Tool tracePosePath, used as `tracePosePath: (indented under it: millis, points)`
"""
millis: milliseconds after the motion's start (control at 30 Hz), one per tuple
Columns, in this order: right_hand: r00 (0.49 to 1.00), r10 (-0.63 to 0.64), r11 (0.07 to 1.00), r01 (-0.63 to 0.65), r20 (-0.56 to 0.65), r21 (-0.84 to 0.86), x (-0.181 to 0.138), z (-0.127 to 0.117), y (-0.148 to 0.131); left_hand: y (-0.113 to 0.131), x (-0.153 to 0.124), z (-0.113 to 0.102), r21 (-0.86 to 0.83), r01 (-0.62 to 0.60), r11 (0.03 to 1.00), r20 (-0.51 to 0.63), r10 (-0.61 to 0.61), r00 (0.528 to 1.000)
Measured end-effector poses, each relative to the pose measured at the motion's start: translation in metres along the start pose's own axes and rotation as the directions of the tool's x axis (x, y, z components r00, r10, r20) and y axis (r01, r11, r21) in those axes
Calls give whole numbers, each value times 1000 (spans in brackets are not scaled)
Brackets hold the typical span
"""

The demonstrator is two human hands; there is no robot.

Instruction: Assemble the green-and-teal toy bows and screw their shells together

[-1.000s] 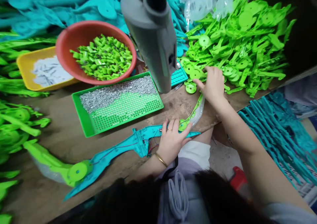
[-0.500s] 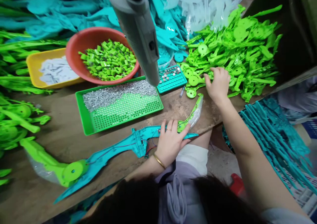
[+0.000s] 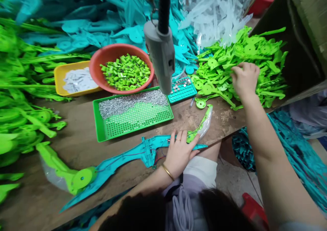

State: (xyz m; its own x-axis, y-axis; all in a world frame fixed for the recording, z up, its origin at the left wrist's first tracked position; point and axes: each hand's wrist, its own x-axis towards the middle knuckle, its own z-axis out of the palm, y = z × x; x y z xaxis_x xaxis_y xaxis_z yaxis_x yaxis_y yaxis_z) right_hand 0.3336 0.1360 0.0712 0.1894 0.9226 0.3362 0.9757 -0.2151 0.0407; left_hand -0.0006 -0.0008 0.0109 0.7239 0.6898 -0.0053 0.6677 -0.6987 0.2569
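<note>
My left hand (image 3: 179,152) lies over the right part of a blue plastic bow-shaped half shell (image 3: 125,154), fingers stretched out and apart, touching it. Thin wires run along the shell. A bright green limb with a clear cover (image 3: 205,122) joins it by my fingers, and another green limb with a round hub (image 3: 81,180) sits at its left end. My right hand (image 3: 245,79) is at the heap of green plastic limb parts (image 3: 255,50), its fingers bent. Their tips are partly hidden, and I cannot make out what they hold.
A grey electric screwdriver (image 3: 162,54) hangs over the table. Below it stand a green tray of screws (image 3: 133,128), a red bowl of small green pieces (image 3: 95,69), a yellow tray (image 3: 58,81) and a blue tray of metal discs (image 3: 182,93). Blue parts (image 3: 84,30) are heaped behind.
My right hand has moved right and farther into the green heap, its fingers now more bent. My left hand stays on the blue shell. The camera view has shifted slightly.
</note>
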Motion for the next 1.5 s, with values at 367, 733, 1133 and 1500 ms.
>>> tracePosePath:
  millis: [367, 733, 1133, 1500]
  points:
    - [997, 58, 998, -59, -52, -14, -3, -12, 20, 1, 1, 2, -1, 12, 1000, -22, -12, 1000]
    - [977, 193, 976, -183, -85, 115, -8, 0, 9, -2, -1, 6, 28, -1, 1000, -71, 3, 997]
    - [990, 68, 987, -85, 126, 133, 36, -4, 18, -3, -2, 8, 70, -21, 997, -118, 29, 993]
    - [989, -8, 1000, 8, 149, -4, 47, -8, 39, -4, -2, 6, 59, -26, 998, -94, 31, 995]
